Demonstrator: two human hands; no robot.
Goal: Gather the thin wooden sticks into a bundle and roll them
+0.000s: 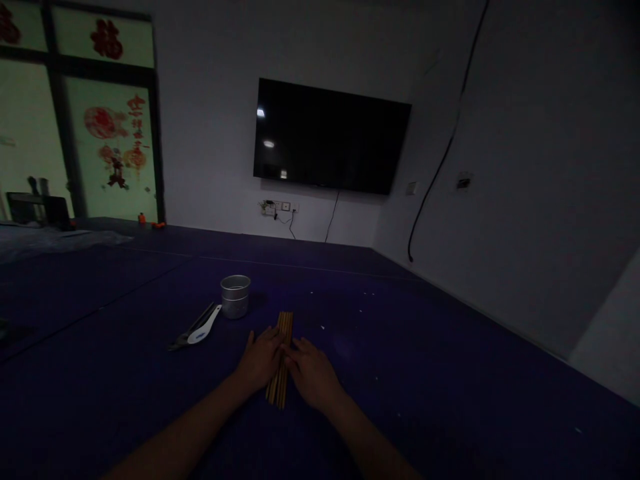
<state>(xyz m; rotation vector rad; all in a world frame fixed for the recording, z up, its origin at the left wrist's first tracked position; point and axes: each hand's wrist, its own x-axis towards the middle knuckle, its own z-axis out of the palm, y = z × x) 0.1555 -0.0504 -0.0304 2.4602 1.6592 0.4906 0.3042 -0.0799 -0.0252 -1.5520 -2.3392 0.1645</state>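
A row of brown wooden chopsticks (278, 388) lies side by side on the dark blue surface, pointing away from me. My left hand (261, 360) rests against their left side, its fingers stretched out and partly apart. From the right, my right hand (314, 375) touches the same row, with its thumb side over the sticks and its fingers extended. Both hands cover the middle of the row. Left of them, a metal cup (235, 297) stands upright. Beside it lie a white spoon (205, 327) and a dark, slender utensil (186, 337) whose kind is unclear.
Small white scraps (323, 327) are scattered on the blue surface (450, 373). Clear plastic sheeting (60, 240) and a dark holder (40, 208) sit at the far left. Behind are a wall-mounted television (330, 137) and a hanging black cable (440, 167).
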